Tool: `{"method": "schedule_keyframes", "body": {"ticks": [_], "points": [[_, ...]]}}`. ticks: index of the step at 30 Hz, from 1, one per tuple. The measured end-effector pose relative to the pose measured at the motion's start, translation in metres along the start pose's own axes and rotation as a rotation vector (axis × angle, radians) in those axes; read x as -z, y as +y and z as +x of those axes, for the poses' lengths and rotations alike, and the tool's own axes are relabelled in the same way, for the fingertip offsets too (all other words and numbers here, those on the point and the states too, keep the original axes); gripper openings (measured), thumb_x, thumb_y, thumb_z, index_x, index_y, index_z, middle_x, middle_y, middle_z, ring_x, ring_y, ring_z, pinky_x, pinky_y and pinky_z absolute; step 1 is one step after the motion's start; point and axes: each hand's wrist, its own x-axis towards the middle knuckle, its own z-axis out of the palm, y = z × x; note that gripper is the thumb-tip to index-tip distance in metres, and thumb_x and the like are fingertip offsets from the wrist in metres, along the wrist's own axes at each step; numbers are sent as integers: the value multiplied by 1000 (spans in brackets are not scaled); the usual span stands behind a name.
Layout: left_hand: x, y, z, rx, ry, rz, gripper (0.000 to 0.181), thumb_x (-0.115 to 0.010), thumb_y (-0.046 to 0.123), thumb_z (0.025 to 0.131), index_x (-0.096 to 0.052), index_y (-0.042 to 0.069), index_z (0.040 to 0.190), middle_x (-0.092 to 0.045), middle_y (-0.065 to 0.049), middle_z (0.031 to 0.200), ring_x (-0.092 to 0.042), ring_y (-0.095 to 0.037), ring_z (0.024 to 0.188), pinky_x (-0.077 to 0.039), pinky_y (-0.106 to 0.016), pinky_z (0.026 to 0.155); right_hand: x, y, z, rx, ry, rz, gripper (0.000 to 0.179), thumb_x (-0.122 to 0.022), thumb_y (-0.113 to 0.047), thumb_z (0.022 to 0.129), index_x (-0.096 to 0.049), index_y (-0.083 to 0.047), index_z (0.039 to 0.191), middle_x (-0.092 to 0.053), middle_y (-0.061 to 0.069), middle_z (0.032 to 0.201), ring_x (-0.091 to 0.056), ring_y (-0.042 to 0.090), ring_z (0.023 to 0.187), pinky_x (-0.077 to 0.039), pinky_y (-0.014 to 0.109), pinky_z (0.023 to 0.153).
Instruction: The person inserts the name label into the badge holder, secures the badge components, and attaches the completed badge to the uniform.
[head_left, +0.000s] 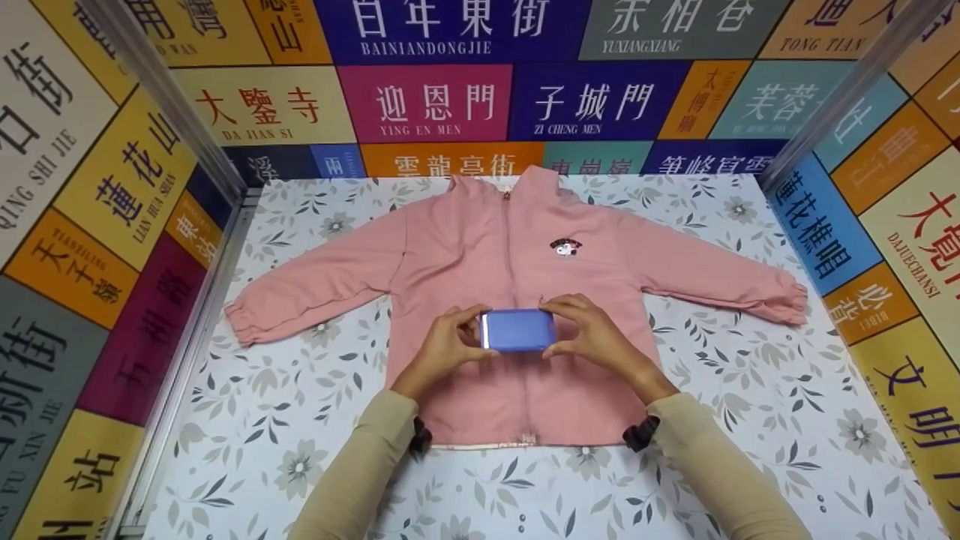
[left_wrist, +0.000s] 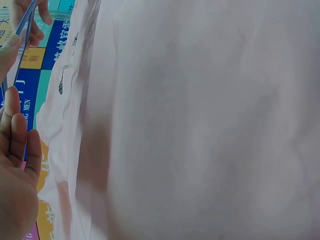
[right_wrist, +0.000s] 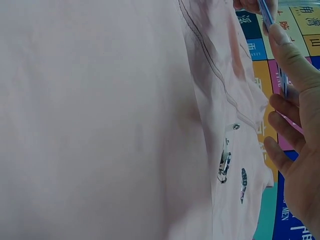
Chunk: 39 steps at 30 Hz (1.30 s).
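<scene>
Both hands hold a thin blue phone [head_left: 519, 330] sideways above the lower half of a pink zip-up jacket [head_left: 457, 262]. At the phone's left end, my left hand [head_left: 444, 343] pinches it between thumb and fingers. My right hand [head_left: 592, 337] grips the right end the same way. In the wrist views the phone [left_wrist: 21, 40] shows nearly edge-on, between the left fingers [left_wrist: 19, 132] in one and beside the right thumb [right_wrist: 295, 57] in the other. Front up, the jacket lies with sleeves spread and its zipper closed, a small cartoon patch [head_left: 565, 247] on the chest.
Under the jacket is a white table covering [head_left: 300, 457] with grey leaves and flowers. Panels of coloured sign-like blocks [head_left: 435, 101] rise at the back and both sides. Metal posts [head_left: 832, 90] stand at the corners. Dark bands [head_left: 642, 433] sit on both wrists.
</scene>
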Motion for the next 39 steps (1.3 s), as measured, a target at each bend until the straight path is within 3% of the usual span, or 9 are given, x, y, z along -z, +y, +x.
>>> {"method": "schedule_keyframes", "body": {"ticks": [5, 13, 20, 29, 34, 39], "points": [[0, 0, 0, 4, 2, 6, 72, -94, 21, 62, -66, 9, 127, -62, -9, 88, -56, -11, 79, -53, -20, 71, -1, 0, 0, -16, -6, 21, 79, -90, -34, 64, -61, -20, 136, -61, 4, 135, -52, 24, 127, -41, 46, 112], [1, 1, 0, -8, 6, -4, 71, -94, 22, 62, -66, 10, 127, -63, -10, 88, -56, -13, 79, -52, -21, 69, -3, 0, 0, -5, 1, 51, 77, -89, -34, 66, -61, -16, 136, -61, 4, 137, -52, 25, 128, -42, 48, 112], [0, 2, 1, -34, 9, 2, 72, -94, 20, 63, -65, 3, 127, -65, -12, 88, -57, -16, 81, -53, -22, 70, -3, -1, 1, 9, 5, 58, 78, -91, -29, 64, -61, -22, 136, -61, 3, 136, -52, 24, 127, -42, 48, 110], [0, 2, 1, -19, 10, 3, 73, -94, 20, 64, -65, 4, 128, -64, -12, 89, -57, -14, 81, -54, -21, 69, -2, -2, 2, -6, -6, 58, 79, -87, -42, 64, -60, -23, 137, -60, 2, 137, -51, 24, 128, -42, 48, 111], [1, 3, 2, -8, 3, 17, 71, -93, 19, 65, -64, 7, 129, -63, -11, 90, -57, -15, 80, -54, -21, 70, 0, -3, 2, -22, -4, 52, 80, -91, -31, 64, -60, -19, 137, -60, 4, 137, -51, 25, 128, -42, 51, 111], [1, 3, 2, 3, 5, 48, 72, -92, 21, 67, -63, 7, 131, -63, -9, 88, -55, -15, 79, -51, -21, 69, 2, -2, 3, -28, -21, 54, 87, -93, -31, 62, -57, -13, 139, -59, 5, 138, -49, 27, 129, -39, 52, 112]]}}
